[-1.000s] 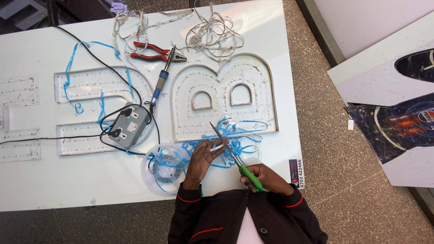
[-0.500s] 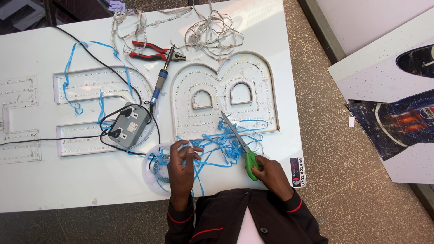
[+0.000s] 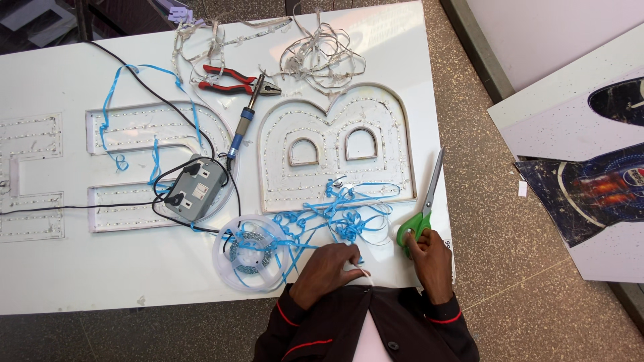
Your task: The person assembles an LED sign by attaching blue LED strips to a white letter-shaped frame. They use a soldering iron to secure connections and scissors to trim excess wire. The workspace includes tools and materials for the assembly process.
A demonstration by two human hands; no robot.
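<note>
Left hand (image 3: pixel 330 268): near edge of the white table (image 3: pixel 80 275), fingers curled together, pinching a thin white strip (image 3: pixel 364 273) at the fingertips.
Right hand (image 3: pixel 427 260): right of the left hand and apart from it, closed round the green handles of the scissors (image 3: pixel 422 204).
Scissors: blades pointing far and slightly right, lying along the table's right edge, blades together.
Blue ribbon tangle (image 3: pixel 339 214): just beyond the left hand, spilling over the near edge of the B-shaped sign letter (image 3: pixel 333 149).
Reel (image 3: pixel 247 251): left of the left hand, clear round spool with a coiled strip inside, blue ribbon crossing it.
Grey socket box (image 3: pixel 194 188): farther left, black cables plugged in, resting on the edge of another recessed letter (image 3: pixel 144 167).
B-shaped sign letter: centre of table, shallow tray lined with rows of small light strips.
Soldering iron (image 3: pixel 243 121): blue handle, lying between the two letters, tip pointing far.
Pliers (image 3: pixel 231 79): red handles, far side, near the iron's tip.
Loose strip bundle (image 3: pixel 322 50): pale tangled heap at the far edge.
Printed board (image 3: pixel 583 167): on the floor, well right of the table.
</note>
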